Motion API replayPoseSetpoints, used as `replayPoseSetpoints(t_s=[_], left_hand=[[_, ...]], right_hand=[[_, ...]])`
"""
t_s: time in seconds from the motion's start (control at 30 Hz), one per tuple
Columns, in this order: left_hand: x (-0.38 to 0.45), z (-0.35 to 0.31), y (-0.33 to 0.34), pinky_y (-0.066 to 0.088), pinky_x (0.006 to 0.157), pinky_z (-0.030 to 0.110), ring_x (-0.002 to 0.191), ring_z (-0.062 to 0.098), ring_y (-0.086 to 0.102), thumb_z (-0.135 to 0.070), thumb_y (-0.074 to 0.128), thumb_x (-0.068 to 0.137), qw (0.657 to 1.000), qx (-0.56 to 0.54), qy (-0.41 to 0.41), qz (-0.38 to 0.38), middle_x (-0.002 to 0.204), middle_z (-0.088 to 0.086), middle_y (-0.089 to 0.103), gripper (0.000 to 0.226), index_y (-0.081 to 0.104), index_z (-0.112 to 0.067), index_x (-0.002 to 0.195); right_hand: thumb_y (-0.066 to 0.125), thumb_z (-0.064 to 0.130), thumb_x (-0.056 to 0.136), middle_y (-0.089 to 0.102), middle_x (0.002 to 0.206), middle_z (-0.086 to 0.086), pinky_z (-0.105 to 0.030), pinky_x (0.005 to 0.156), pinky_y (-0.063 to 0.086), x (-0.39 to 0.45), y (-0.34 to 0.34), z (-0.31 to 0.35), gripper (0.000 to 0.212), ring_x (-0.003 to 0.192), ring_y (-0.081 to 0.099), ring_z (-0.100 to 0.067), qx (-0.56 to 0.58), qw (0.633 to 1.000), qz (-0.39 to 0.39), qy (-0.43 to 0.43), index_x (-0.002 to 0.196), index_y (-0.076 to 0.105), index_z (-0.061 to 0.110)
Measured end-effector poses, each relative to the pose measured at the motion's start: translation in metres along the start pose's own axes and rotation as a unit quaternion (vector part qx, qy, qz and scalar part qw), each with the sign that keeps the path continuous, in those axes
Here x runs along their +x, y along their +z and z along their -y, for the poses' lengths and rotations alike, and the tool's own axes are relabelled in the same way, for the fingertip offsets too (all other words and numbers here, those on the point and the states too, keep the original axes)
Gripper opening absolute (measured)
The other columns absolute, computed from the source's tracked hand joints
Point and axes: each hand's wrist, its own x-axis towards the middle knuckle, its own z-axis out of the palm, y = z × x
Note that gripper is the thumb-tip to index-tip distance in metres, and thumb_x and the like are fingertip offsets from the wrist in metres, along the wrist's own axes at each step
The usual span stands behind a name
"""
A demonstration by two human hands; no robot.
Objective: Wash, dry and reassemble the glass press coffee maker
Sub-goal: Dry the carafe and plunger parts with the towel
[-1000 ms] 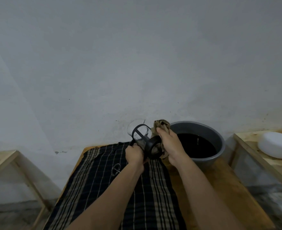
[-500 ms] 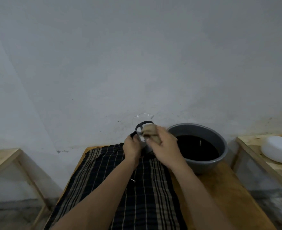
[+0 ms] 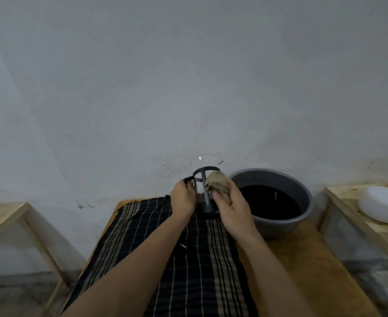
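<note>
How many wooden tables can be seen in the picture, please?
3: the middle table under the checked cloth, one at the left edge, one at the right edge. More may be outside view.

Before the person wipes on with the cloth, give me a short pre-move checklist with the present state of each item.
1. Left hand grips the press's black handle: ok.
2. Glass press upright over the checked cloth: ok.
3. Right hand presses the tan rag against the frame: ok.
4. Glass free of cracks: cannot tell.
5. Press clear of the grey basin of dark water: ok, beside it, apart.
6. Plunger and lid within reach: cannot tell, not seen.
</note>
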Motion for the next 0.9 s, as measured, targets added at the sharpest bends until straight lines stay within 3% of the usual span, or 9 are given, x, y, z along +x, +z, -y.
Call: replayPoseSetpoints(t_s=[0.07,0.13,0.2,0.3,0.43,0.5,0.6,0.77,0.9], left_hand=[[0.008,0.005,-0.004,0.037,0.071,0.031,0.098,0.033,0.059,-0.015,0.037,0.100,1.000,0.013,-0.004,-0.011,0.104,0.017,0.065,0.030,0.061,0.003,0.106],[0.011,0.008,-0.007,0.038,0.071,0.031,0.097,0.034,0.059,-0.015,0.036,0.101,0.999,0.041,0.006,-0.010,0.103,0.019,0.064,0.030,0.059,0.004,0.105],[0.011,0.013,-0.009,0.041,0.068,0.031,0.085,0.028,0.058,-0.015,0.036,0.101,0.998,0.060,0.019,-0.007,0.095,0.016,0.063,0.029,0.058,0.004,0.104],[0.010,0.016,-0.011,0.037,0.053,0.021,0.063,0.012,0.050,-0.014,0.037,0.102,0.997,0.058,0.054,0.007,0.082,0.006,0.058,0.027,0.059,0.002,0.101],[0.008,0.014,-0.013,0.039,0.054,0.024,0.061,0.013,0.052,-0.014,0.040,0.101,0.989,0.067,0.122,0.040,0.079,0.006,0.063,0.024,0.061,-0.003,0.096],[0.008,0.013,-0.014,0.039,0.055,0.028,0.059,0.016,0.052,-0.015,0.041,0.101,0.985,0.067,0.151,0.055,0.074,0.008,0.064,0.023,0.061,-0.005,0.093],[0.010,0.010,-0.016,0.036,0.049,0.027,0.054,0.015,0.049,-0.017,0.043,0.101,0.975,0.083,0.190,0.074,0.068,0.006,0.062,0.019,0.061,-0.013,0.093],[0.007,0.009,-0.018,0.033,0.049,0.031,0.051,0.019,0.048,-0.017,0.043,0.100,0.952,0.161,0.247,0.079,0.063,0.007,0.060,0.019,0.061,-0.011,0.098],[0.008,0.002,-0.021,0.039,0.052,0.033,0.053,0.025,0.053,-0.020,0.045,0.100,0.936,0.176,0.286,0.104,0.061,0.009,0.060,0.021,0.062,-0.008,0.102]], right_hand=[[0.056,0.017,0.095,0.037,0.140,0.020,-0.022,0.111,0.025,-0.012,0.004,-0.010,0.046,0.132,0.030,0.001,-0.103,0.993,0.027,-0.060,0.139,0.048,0.025],[0.058,0.014,0.093,0.042,0.138,0.018,-0.028,0.114,0.028,-0.014,0.001,-0.021,0.039,0.132,0.036,-0.002,-0.119,0.990,0.030,-0.068,0.131,0.056,0.024],[0.055,0.018,0.095,0.062,0.123,0.007,-0.038,0.105,0.045,-0.011,-0.006,-0.019,0.022,0.117,0.057,-0.012,-0.025,1.000,-0.005,0.006,0.113,0.065,0.026],[0.050,0.027,0.098,0.067,0.107,0.001,-0.040,0.096,0.048,0.003,-0.020,-0.006,0.015,0.105,0.061,-0.018,0.172,0.972,-0.111,0.116,0.094,0.064,0.031],[0.050,0.030,0.098,0.065,0.111,0.004,-0.034,0.098,0.045,0.026,-0.036,0.012,0.012,0.108,0.058,-0.014,0.295,0.939,-0.155,0.084,0.097,0.060,0.035],[0.048,0.029,0.100,0.063,0.102,0.008,-0.025,0.084,0.046,0.034,-0.039,0.021,0.012,0.096,0.058,-0.008,0.242,0.959,-0.139,0.046,0.096,0.057,0.035],[0.041,0.031,0.102,0.059,0.089,0.006,-0.018,0.063,0.040,0.039,-0.043,0.026,0.020,0.077,0.054,-0.004,0.015,0.999,-0.038,0.031,0.097,0.058,0.022],[0.043,0.040,0.100,0.060,0.077,-0.004,-0.027,0.063,0.041,0.040,-0.041,0.011,0.040,0.076,0.057,-0.020,-0.076,0.994,0.007,0.072,0.080,0.062,0.011],[0.047,0.038,0.099,0.071,0.094,-0.008,-0.033,0.073,0.051,0.046,-0.057,0.017,0.034,0.087,0.065,-0.021,0.218,0.952,-0.049,0.212,0.100,0.068,0.012]])
